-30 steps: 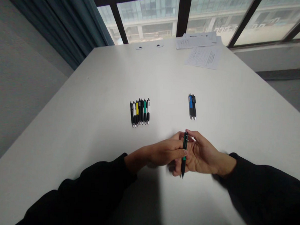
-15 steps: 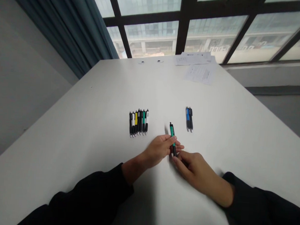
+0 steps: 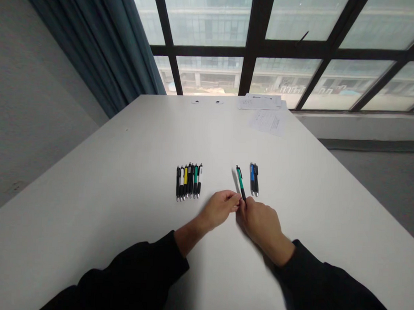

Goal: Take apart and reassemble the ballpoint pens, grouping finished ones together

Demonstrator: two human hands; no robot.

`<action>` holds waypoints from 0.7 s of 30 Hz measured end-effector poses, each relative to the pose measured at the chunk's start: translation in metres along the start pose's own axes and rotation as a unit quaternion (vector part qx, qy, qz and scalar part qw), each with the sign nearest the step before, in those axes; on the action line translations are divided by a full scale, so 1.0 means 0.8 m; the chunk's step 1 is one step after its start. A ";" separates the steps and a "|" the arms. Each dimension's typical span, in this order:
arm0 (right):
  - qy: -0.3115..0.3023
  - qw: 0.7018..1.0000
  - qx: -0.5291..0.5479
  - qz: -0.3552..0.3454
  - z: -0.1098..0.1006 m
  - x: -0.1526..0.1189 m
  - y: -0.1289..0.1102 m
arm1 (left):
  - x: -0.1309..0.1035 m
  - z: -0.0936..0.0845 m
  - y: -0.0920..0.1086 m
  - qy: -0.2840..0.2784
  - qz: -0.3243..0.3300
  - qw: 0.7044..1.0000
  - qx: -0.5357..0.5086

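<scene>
A green pen (image 3: pixel 240 179) with a black grip points away from me, tilted slightly left, its clicker end raised off the table. My right hand (image 3: pixel 263 220) is closed around the lower grip end, and its fingers hide the tip. Just left of that, my left hand (image 3: pixel 220 209) is closed with thumb and fingertips pinched together beside the pen's hidden end. Whatever may be between those fingertips is too small to make out. Beyond my right hand lie a blue pen (image 3: pixel 252 175) and a black pen (image 3: pixel 255 180), side by side.
On the left, a row of several pens lies parallel, among them a yellow pen (image 3: pixel 186 178) and a green-and-black pen (image 3: pixel 196 179). Paper sheets (image 3: pixel 266 121) rest at the far right of the white table (image 3: pixel 152 148), near the window. A blue curtain (image 3: pixel 105 41) hangs at left.
The green pen has passed from the left hand's thumb-and-finger hold into my right hand. My left fingers have slid to its lower end and closed. The camera view has tilted up.
</scene>
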State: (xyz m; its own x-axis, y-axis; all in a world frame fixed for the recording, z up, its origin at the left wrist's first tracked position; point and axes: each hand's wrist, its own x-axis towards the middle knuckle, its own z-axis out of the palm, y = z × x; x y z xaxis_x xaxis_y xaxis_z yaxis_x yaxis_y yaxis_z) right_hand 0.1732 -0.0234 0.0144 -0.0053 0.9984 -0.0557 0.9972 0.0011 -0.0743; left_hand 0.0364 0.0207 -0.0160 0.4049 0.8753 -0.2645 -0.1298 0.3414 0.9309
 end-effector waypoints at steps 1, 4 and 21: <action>0.002 1.000 -0.003 0.010 -0.002 0.005 0.000 | -0.002 -0.004 0.001 0.010 0.026 0.999 0.033; 0.004 0.999 0.000 0.038 -0.006 0.015 -0.001 | -0.014 -0.025 0.007 0.063 0.146 0.954 0.255; -0.010 0.996 0.016 0.090 -0.014 0.031 0.000 | -0.043 -0.099 0.022 0.287 0.192 0.633 0.693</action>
State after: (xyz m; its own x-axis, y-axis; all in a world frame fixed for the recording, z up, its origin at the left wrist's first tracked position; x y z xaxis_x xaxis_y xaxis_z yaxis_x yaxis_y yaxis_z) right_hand 0.1738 0.0023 0.0239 0.1720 0.9810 -0.0898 0.9793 -0.1802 -0.0923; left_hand -0.0517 0.0235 -0.0106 0.1378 0.9189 0.3698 0.9609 -0.2146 0.1752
